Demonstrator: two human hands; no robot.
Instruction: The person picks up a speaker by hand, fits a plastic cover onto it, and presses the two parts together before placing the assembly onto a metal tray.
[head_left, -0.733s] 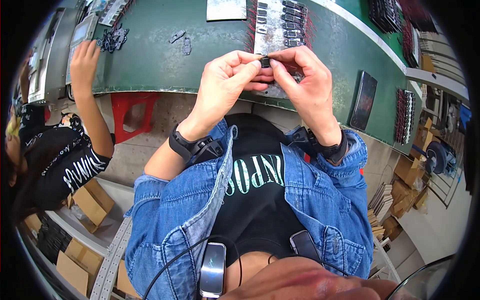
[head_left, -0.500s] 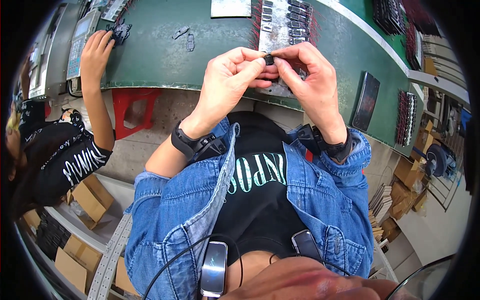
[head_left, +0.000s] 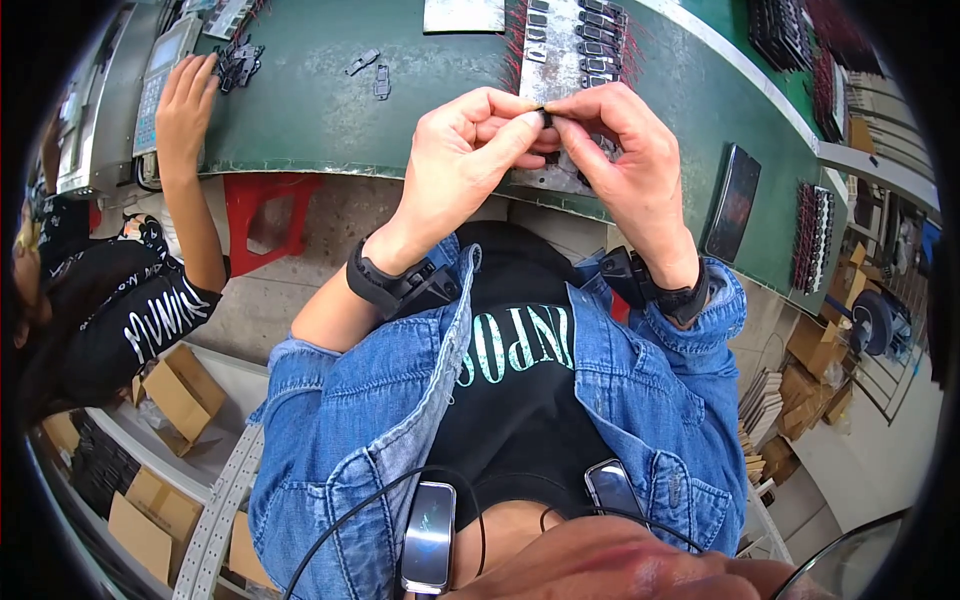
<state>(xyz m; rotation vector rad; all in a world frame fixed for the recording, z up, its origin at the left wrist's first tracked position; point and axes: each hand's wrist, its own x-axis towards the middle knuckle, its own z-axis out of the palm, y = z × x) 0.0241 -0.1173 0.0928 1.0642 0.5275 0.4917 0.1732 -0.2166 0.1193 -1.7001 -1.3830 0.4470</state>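
Over the near edge of the green bench, my left hand (head_left: 465, 150) and my right hand (head_left: 628, 150) meet fingertip to fingertip. Both are closed, thumbs and index fingers pinching a small black part (head_left: 545, 117) between them. Most of that part is hidden by the fingers, and its exact kind cannot be made out. Just beyond and partly under my hands lies a metal plate (head_left: 556, 75) bearing rows of small black frame-like pieces (head_left: 598, 50) with thin red wires.
Two loose black pieces (head_left: 382, 82) lie left of the plate, near a white sheet (head_left: 463, 15). A phone (head_left: 732, 203) and a wired strip (head_left: 815, 237) are at right. At left, a co-worker's hand (head_left: 183, 120) is beside a black heap (head_left: 240, 65) and keypad device (head_left: 157, 90).
The black part has turned between my fingertips, and less of it shows. My hands have shifted only slightly. The co-worker's hand has drawn a little left from the black heap.
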